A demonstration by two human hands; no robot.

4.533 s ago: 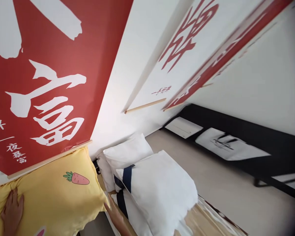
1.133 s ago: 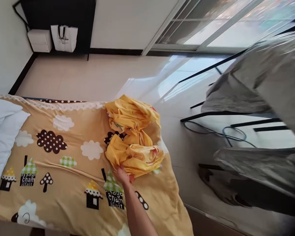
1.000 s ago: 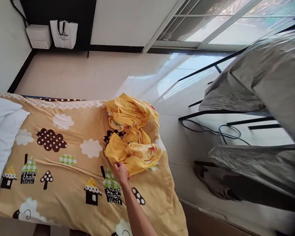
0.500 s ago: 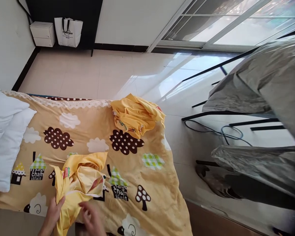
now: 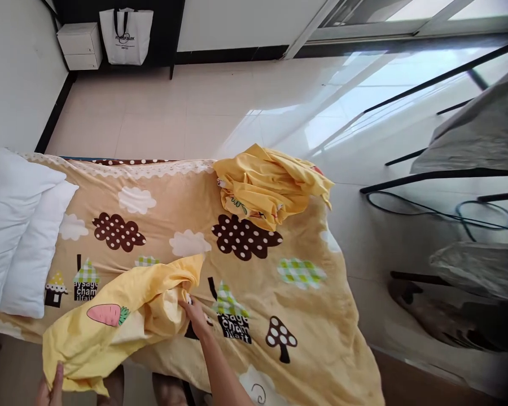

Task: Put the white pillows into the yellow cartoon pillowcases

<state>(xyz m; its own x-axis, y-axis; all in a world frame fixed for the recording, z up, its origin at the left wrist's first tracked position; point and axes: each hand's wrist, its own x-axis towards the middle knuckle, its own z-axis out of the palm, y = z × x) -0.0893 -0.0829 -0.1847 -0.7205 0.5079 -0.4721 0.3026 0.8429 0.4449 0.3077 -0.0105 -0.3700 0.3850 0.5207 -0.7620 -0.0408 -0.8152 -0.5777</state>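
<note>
A yellow pillowcase (image 5: 110, 316) with a pink carrot print is stretched between my two hands over the near side of the bed. My left hand (image 5: 51, 389) grips its lower left corner close to the bottom edge of the view. At the right end, my right hand (image 5: 195, 318) pinches the bunched fabric, with some fingers hidden by the cloth. Beneath lies a tan bedspread (image 5: 258, 293) with clouds, houses and mushrooms on it. Another heap of yellow printed cloth (image 5: 271, 186) rests crumpled at the bed's far right corner.
White pillows (image 5: 29, 237) lie at the left end of the bed. Beyond it, a white tote bag (image 5: 127, 39) and a white box (image 5: 80, 48) stand by the wall. Plastic-covered furniture (image 5: 482, 129) with dark legs and a cable (image 5: 432, 213) are on the right.
My left hand has moved down and left, drawing the pillowcase out lengthwise, and the carrot now shows whole. My right hand has moved up and right onto its other end. The view has shifted.
</note>
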